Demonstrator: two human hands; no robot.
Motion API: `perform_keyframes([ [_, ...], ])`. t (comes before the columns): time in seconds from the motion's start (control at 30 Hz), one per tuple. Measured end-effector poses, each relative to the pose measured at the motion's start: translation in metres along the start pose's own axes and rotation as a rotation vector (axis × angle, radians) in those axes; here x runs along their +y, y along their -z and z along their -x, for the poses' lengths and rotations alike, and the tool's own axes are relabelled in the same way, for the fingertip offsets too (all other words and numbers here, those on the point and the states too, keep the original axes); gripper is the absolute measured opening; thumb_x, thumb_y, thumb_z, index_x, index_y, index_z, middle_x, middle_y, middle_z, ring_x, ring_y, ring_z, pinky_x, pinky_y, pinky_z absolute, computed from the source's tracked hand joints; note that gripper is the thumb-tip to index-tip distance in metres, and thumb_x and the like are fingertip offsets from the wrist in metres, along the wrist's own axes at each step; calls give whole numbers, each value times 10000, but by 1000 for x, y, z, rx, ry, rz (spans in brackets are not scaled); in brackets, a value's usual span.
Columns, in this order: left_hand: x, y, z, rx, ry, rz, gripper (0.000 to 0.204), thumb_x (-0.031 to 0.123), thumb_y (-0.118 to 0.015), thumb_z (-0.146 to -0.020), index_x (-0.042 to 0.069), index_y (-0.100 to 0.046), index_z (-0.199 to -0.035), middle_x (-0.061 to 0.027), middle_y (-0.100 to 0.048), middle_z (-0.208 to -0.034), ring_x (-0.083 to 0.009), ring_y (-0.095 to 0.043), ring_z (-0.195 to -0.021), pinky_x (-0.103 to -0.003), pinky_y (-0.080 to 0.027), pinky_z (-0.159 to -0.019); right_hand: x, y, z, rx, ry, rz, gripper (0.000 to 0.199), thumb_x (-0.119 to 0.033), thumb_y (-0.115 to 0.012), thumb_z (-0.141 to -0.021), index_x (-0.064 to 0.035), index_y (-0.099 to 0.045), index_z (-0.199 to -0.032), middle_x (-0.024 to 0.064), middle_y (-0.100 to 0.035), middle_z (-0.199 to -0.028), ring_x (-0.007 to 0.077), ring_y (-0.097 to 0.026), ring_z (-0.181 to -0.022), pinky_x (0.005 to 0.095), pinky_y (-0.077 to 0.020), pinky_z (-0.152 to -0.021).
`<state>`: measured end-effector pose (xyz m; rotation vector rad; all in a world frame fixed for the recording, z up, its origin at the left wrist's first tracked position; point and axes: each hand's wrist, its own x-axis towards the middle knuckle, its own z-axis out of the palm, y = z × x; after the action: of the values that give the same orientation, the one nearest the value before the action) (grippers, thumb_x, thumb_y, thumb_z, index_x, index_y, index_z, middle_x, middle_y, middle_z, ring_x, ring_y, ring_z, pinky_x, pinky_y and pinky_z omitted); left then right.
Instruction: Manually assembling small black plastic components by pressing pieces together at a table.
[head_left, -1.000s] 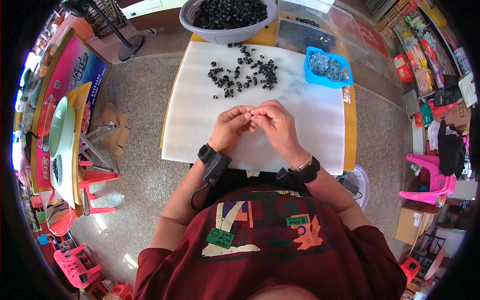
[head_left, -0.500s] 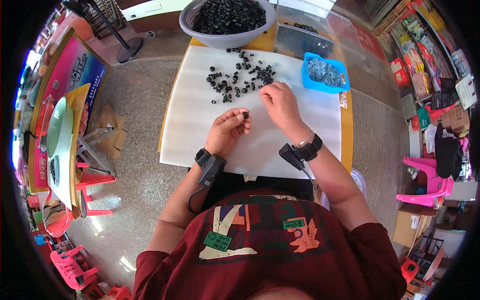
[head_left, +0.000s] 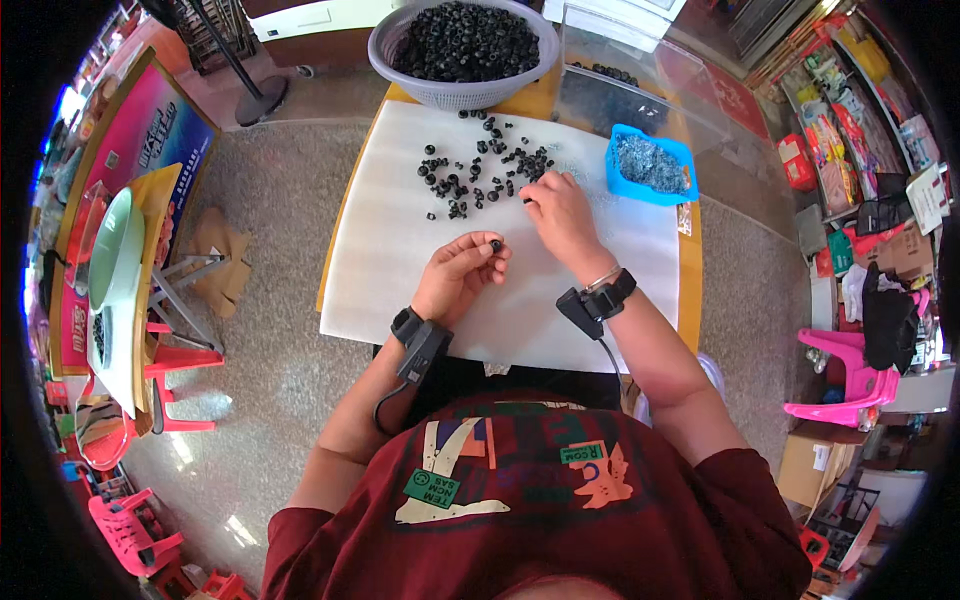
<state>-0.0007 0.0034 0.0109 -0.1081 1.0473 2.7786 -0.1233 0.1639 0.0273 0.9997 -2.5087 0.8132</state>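
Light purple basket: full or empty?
Well filled, not empty: small black parts hide the bottom of the light purple basket; some inner wall shows.

Maroon short-sleeved T-shirt [head_left: 540,525], colourful print [head_left: 606,481]; black wrist straps [head_left: 407,325], boxy modules [head_left: 425,352], thin cables [head_left: 612,354]; silvery bracelet [head_left: 603,278]

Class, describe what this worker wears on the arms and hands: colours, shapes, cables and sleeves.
The sleeves are short and dark red. The left hand and right hand are ungloved. Behind each sits a black wrist strap with a blocky black device and a thin cable. The right side also has a slim, light metallic-looking bracelet.
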Motion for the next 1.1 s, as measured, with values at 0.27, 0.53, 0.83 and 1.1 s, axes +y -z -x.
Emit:
perform_keyframes([
  [0.27,-6,0,3,70,25,-10,186,105,-523,-920,-2,-551,-1070,-107,-603,-953,-182,-576,-811,-289,-471,-741,-10,4,6,74,-25,-159,26,-69,-547,-835,-46,-557,-841,136,-560,-819,342,-543,-820,435,-447,-714],
  [0.53,-5,2,1,20,2,-18,199,77,-519,-923,-16,-573,-1091,-87,-630,-932,-162,-596,-810,-286,-487,-754,-66,41,36,-118,-94,-598,91,-63,-560,-845,-21,-563,-925,143,-596,-829,327,-592,-758,387,-479,-669],
  [0.83,-5,-3,4,1,32,-219,186,100,-549,-921,-21,-598,-1053,-67,-634,-898,-144,-590,-777,-273,-483,-726,-65,49,51,-38,64,-465,192,-30,-575,-797,-27,-586,-989,108,-573,-821,291,-580,-780,361,-488,-687],
  [1.1,-5,0,7,24,53,-208,183,80,-560,-914,-33,-597,-1053,-86,-638,-909,-154,-589,-761,-282,-484,-695,-70,50,59,-33,61,-469,212,-17,-573,-824,-41,-611,-1030,119,-584,-940,298,-585,-851,376,-497,-727],
])
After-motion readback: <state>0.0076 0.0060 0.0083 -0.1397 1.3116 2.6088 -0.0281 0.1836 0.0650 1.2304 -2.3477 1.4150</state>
